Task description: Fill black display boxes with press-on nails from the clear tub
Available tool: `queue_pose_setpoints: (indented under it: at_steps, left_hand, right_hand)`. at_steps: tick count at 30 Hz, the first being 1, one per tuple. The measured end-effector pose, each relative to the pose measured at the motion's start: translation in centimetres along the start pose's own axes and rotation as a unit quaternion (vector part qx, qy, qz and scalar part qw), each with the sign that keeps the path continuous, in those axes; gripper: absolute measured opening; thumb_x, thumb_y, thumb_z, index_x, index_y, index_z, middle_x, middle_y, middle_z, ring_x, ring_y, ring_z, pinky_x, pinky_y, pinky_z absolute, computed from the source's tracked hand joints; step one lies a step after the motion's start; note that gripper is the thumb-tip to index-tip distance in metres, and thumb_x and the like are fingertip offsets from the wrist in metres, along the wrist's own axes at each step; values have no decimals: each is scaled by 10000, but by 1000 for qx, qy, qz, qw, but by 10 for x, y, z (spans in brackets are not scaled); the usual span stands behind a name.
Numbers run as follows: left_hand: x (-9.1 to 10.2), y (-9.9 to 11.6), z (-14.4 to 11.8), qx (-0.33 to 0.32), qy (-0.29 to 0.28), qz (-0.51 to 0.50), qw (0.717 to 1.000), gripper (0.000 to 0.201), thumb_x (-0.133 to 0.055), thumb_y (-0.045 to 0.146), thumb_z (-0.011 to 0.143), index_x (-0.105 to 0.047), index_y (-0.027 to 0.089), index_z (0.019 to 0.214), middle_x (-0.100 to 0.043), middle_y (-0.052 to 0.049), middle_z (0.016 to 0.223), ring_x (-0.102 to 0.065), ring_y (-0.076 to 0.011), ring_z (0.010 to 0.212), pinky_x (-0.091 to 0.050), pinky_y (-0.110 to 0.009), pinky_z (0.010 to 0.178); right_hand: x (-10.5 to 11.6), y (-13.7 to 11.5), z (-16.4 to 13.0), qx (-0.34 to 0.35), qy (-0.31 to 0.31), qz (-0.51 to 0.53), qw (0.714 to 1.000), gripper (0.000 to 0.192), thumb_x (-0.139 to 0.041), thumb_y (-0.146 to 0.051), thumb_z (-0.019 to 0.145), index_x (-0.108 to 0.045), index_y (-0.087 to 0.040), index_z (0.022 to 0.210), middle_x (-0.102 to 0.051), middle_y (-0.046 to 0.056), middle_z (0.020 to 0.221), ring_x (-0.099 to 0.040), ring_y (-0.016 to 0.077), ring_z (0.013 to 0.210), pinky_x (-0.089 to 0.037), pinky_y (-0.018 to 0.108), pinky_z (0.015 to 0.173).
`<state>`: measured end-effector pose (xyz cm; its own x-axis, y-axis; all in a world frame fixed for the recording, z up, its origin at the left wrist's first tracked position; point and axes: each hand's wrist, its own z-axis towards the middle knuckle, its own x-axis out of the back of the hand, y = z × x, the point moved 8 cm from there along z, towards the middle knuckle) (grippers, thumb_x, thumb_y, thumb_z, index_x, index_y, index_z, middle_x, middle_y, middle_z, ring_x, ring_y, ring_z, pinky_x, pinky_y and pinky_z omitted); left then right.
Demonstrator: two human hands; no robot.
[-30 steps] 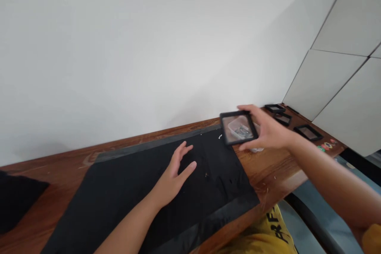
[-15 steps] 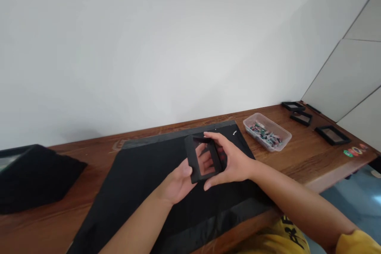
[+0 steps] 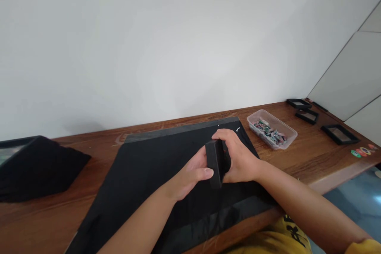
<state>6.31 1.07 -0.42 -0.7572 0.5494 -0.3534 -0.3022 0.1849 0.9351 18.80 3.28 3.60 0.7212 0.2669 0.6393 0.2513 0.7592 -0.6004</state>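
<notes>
Above the black mat [image 3: 166,174] on the wooden table [image 3: 297,158], both hands closed on a black frame box [image 3: 214,162], held edge-on: left hand [image 3: 190,176] gripping its near side with the thumb on top, right hand [image 3: 239,160] wrapped round the far side. Off to the right, a clear tub of small colourful pieces [image 3: 271,129], then three more black frames [image 3: 339,133] and some coloured discs [image 3: 361,151]. Far left, a black cloth heap [image 3: 38,166].
</notes>
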Motion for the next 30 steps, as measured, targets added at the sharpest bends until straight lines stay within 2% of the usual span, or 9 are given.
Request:
queue_pose_setpoints:
  at_steps: [4,7,10,12,14,16,22,25,30]
  left_hand:
    - [7,-2,-2,16,2,31,999,810,-1015,581,766,-685,250,1427,-758,-136,1413,-698,-416,1363,-573,-617,1163]
    - [12,1,-3,-12,31,59,998,831,-1021,556,750,-637,280,1433,-732,-134,1453,-679,-414,1401,-591,-603,1155]
    - [20,10,-6,-78,98,138,982,860,-1012,494,759,-575,310,1477,-664,-137,1553,-606,-417,1504,-575,-605,1203]
    - [26,17,-11,-137,151,198,959,882,-985,466,783,-524,315,1520,-631,-145,1569,-583,-414,1526,-561,-623,1227]
    - [31,20,-16,-186,195,250,930,908,-954,448,804,-474,309,1563,-602,-157,1570,-579,-416,1525,-547,-654,1242]
    - [34,21,-20,-212,225,293,905,941,-945,432,803,-444,304,1589,-559,-170,1602,-571,-427,1535,-535,-683,1250]
    - [25,20,-22,-225,200,364,882,996,-951,448,806,-406,310,1627,-524,-188,1647,-584,-438,1538,-559,-688,1239]
    - [15,27,-26,-254,185,401,860,1025,-959,407,784,-406,325,1644,-511,-189,1652,-607,-437,1514,-592,-666,1202]
    - [6,37,-31,-281,189,481,809,1092,-949,248,705,-400,332,1645,-541,-179,1590,-662,-420,1425,-653,-600,1107]
  right_hand:
    - [2,-3,0,2,-5,-37,999,988,-932,-378,726,-472,-288,1596,-606,193,1581,-530,460,1567,-340,726,1365]
    - [4,-4,0,-9,-3,-40,999,1050,-924,-369,768,-434,-287,1693,-569,198,1652,-443,468,1650,-274,752,1401]
    - [4,-1,-1,-19,-18,-11,1000,1300,-1010,-475,750,-281,-275,1809,-422,226,1800,-287,485,1749,-203,756,1431]
    - [0,4,-3,-36,-41,34,998,1547,-1087,-587,664,-150,-269,1853,-272,251,1882,-194,492,1785,-171,747,1440]
    - [-5,8,-6,-60,-62,97,992,1748,-1126,-663,569,-23,-277,1869,-154,272,1917,-155,490,1799,-176,742,1436]
    - [-11,9,-9,-85,-78,160,980,1821,-1134,-686,536,47,-299,1868,-137,278,1919,-170,474,1801,-194,738,1430]
    - [-13,11,-8,-141,-83,278,947,1638,-1126,-638,614,-106,-353,1863,-289,224,1890,-223,414,1799,-221,702,1438]
    - [-15,16,-6,-169,-104,326,924,1643,-1164,-558,552,-171,-359,1846,-309,220,1876,-256,414,1787,-276,691,1420]
    - [-24,25,-8,-195,-133,415,878,1586,-1210,-471,382,-393,-391,1738,-400,168,1813,-396,400,1703,-438,626,1337]
